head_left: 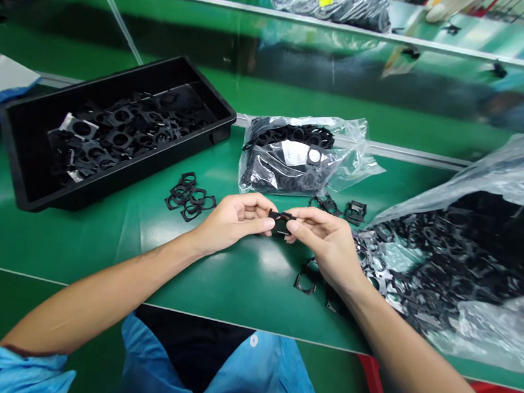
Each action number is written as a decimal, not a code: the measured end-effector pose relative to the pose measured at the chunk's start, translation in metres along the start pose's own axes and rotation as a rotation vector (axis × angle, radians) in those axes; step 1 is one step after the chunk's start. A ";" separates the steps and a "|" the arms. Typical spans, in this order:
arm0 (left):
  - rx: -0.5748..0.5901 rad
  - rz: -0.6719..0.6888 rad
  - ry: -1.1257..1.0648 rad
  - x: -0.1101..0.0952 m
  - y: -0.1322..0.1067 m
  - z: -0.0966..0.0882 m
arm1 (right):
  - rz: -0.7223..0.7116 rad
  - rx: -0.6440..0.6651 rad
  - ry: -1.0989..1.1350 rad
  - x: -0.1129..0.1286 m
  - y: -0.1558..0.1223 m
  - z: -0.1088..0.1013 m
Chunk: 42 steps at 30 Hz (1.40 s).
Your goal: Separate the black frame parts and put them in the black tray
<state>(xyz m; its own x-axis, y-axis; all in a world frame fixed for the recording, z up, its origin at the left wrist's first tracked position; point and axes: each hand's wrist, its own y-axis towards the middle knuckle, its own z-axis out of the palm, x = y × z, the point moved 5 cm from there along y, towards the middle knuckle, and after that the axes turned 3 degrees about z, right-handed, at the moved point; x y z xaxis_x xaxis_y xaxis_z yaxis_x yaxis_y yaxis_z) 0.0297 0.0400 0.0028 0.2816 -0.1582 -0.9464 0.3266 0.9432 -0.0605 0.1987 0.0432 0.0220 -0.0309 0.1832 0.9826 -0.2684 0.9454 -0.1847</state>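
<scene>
Both hands meet over the green table (236, 280), pinching one small black plastic frame part (280, 221) between them. My left hand (235, 218) grips its left side with fingers curled. My right hand (327, 239) grips its right side with thumb and fingertips. A small pile of black ring frames (190, 196) lies just left of my left hand. Loose black parts (307, 280) lie under my right wrist, and a few more (355, 212) sit just beyond my right hand.
A black tray (28, 139) with several black frames stands at the left. A clear bag of black parts (293, 153) lies beyond the hands. A large open plastic bag (497, 180) of parts spills at the right. A conveyor runs behind a metal rail (407, 153).
</scene>
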 end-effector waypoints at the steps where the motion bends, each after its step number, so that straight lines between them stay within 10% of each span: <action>1: -0.008 0.002 0.001 0.000 0.000 0.000 | 0.000 0.004 0.013 0.000 0.000 0.001; 16: -0.023 0.096 0.111 -0.005 -0.001 0.001 | -0.025 -0.001 -0.009 0.001 0.000 0.001; 27: -0.129 0.428 0.431 -0.016 -0.012 0.004 | -0.382 -0.077 -0.309 0.016 -0.010 0.002; 42: -0.122 0.548 0.600 -0.019 -0.014 0.005 | -0.526 -0.092 -0.409 0.018 -0.012 0.001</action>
<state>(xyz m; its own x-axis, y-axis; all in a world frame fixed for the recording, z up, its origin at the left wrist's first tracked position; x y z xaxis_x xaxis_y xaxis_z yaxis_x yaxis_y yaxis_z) 0.0246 0.0283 0.0229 -0.1690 0.4848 -0.8581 0.1729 0.8717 0.4585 0.2003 0.0350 0.0415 -0.2855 -0.4080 0.8672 -0.2652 0.9031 0.3377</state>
